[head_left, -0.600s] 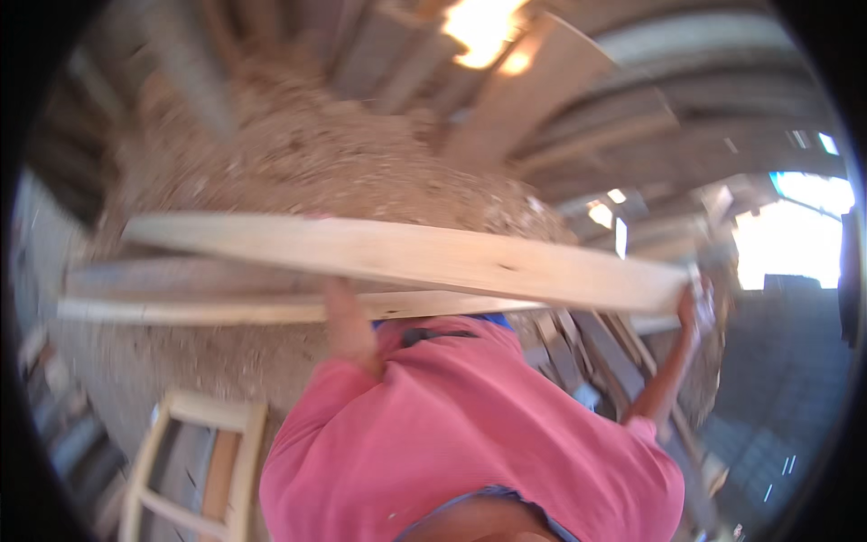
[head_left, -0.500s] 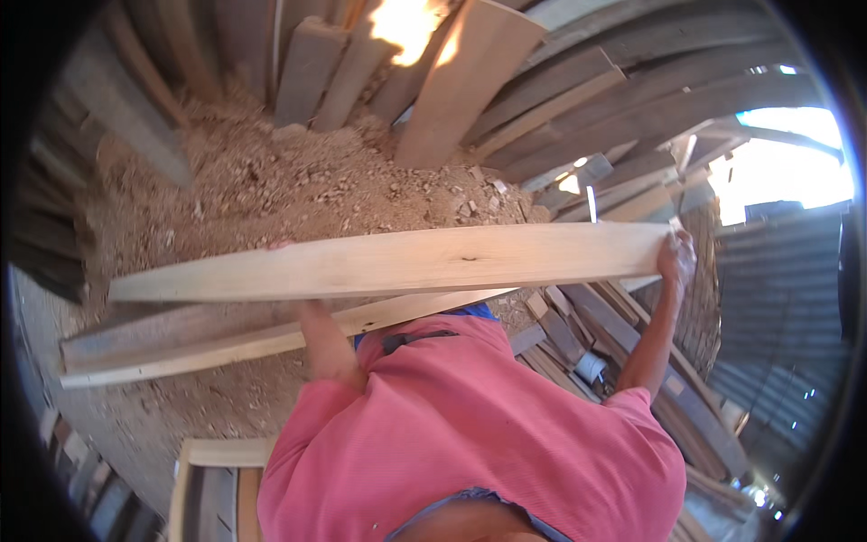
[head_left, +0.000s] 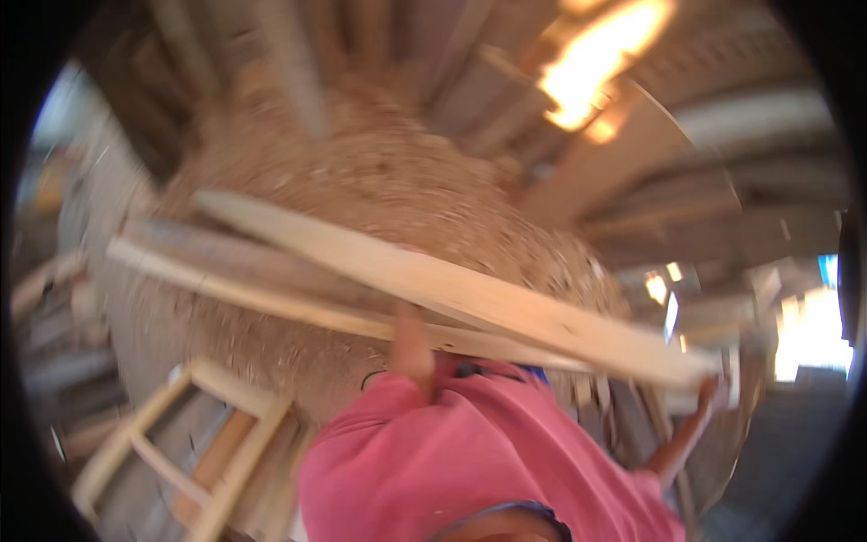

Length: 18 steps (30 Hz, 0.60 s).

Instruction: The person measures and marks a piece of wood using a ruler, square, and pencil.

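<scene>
A long pale wooden board [head_left: 470, 289] is held in front of my body, slanting from far left to near right. At its right end my right hand [head_left: 713, 395] is closed on the board, though blurred. My left hand [head_left: 410, 316] reaches under the board near its middle; most of it is hidden, with a trace of fingers at the far edge. Below the held board lies a second long plank [head_left: 298, 312] with a pale narrow edge, its right part passing beneath the held one.
Wood shavings [head_left: 361, 167] cover the ground ahead. Several boards lean at the back, including a wide brown one [head_left: 623, 149]. A pale wooden frame [head_left: 226, 388] lies at lower left. Bright light comes in at the right, above dark corrugated sheeting [head_left: 795, 443].
The view has swung, so the held board now slants down toward the right and surroundings have shifted and blurred. Both hands keep their places on the board. More of the wooden frame shows.
</scene>
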Tool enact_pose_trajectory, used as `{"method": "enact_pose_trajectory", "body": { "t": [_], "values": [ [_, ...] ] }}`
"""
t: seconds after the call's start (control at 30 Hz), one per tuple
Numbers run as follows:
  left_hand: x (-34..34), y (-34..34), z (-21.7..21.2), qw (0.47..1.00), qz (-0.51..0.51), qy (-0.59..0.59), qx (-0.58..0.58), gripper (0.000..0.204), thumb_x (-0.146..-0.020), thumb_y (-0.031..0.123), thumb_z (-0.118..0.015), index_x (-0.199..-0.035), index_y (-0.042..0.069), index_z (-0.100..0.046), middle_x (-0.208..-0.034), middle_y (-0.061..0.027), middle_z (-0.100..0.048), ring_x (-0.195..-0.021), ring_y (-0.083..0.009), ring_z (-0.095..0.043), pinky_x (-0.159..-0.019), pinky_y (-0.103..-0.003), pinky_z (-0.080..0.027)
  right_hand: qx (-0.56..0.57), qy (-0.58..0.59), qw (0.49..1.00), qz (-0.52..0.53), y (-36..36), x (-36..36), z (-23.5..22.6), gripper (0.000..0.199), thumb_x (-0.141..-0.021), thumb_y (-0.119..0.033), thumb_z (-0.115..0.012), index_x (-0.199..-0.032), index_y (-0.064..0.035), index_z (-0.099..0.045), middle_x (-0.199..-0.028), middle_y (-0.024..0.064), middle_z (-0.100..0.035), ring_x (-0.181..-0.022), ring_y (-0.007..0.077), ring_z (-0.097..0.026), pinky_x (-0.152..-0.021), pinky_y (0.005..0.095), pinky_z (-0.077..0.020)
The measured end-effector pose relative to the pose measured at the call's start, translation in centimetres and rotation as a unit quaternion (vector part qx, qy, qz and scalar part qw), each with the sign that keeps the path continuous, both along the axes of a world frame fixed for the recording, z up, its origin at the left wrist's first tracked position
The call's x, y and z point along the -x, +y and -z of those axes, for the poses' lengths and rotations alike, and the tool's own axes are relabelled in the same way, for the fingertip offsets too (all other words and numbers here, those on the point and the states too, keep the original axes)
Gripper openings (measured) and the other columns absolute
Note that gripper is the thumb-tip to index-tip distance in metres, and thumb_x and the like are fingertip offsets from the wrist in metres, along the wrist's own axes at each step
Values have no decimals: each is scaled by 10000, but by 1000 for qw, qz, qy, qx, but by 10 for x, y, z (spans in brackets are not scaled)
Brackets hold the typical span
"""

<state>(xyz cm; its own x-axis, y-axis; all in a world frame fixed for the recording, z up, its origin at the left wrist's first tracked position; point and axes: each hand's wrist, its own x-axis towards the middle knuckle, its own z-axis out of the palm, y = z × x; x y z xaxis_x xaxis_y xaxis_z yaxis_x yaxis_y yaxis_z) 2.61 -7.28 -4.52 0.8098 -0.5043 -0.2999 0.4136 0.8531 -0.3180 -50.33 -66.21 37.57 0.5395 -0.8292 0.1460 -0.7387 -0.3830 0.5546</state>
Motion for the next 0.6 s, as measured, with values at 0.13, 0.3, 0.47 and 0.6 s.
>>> {"method": "enact_pose_trajectory", "body": {
  "t": [0.13, 0.3, 0.47, 0.6],
  "values": [
    [6, -8, -35, 961, -29, 113, -251, 372, -1080, 471, -503, -1008, 116, -584, -907, -66, -663, -805, -270, -652, -717, -416, -590, -103, -139, 955, 239, -16, 12, 6, 556, -1052, -449, -549, -1347, 7, -665, -1214, 270, -729, -1081, 411, -710, -902, 539, -549],
    [-38, 26, -74, 898, -6, 186, -399, 522, -1038, 609, -458, -1005, 95, -547, -879, -125, -637, -715, -284, -621, -644, -433, -578, -322, -277, 870, 250, -7, 5, -21, 652, -1052, -482, -567, -1455, 31, -596, -1368, 221, -662, -1204, 326, -665, -967, 486, -519],
    [-111, 53, -97, 876, -12, 213, -432, 588, -1012, 648, -445, -1006, 65, -522, -791, -172, -585, -649, -296, -592, -578, -454, -556, -428, -657, 621, -17, 55, -3, -57, 667, -1091, -588, -503, -1450, -40, -623, -1493, 159, -559, -1370, 294, -516, -1137, 414, -405],
    [-120, 65, -119, 891, -80, 80, -440, 643, -1039, 709, -407, -1111, 83, -537, -903, -190, -622, -784, -309, -637, -694, -509, -584, -142, -474, 864, -94, 75, -29, -62, 626, -1089, -565, -539, -1346, -5, -657, -1381, 187, -583, -1289, 318, -564, -1083, 462, -446]
  ]
}}
